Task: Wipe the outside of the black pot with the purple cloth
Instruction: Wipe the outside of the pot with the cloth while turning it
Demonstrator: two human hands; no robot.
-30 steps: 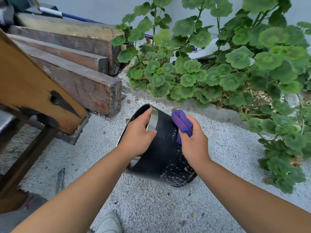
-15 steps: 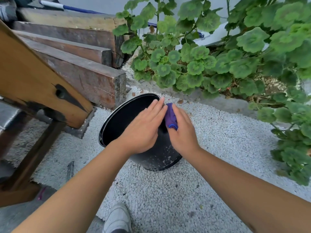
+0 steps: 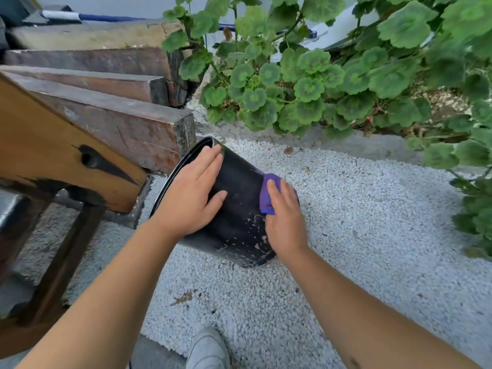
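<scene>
Wooden beams (image 3: 111,121) sit at far left; the black pot (image 3: 239,206) lies tipped on the white gravel (image 3: 372,235) just beside them, its open mouth facing left toward the beams and its base toward the right. Left hand (image 3: 191,195) lies flat on the upper wall near the rim, fingers straight and spread, pressing rather than gripping. Right hand (image 3: 283,222) presses the bunched purple cloth (image 3: 266,193) against the wall near the base, fingers laid over it; whether the thumb curls under the cloth cannot be told. Pale specks and smears show on the lower wall near the base. Judgement: thin-walled plastic, so light, slightly flexible, smooth; likely to roll or skid on loose gravel under a wiping push. Best steadied at the stiffer rim, with the palm on top. Cloth is soft and folds to the curve. Leafy plants (image 3: 332,83) stand behind, well apart.
</scene>
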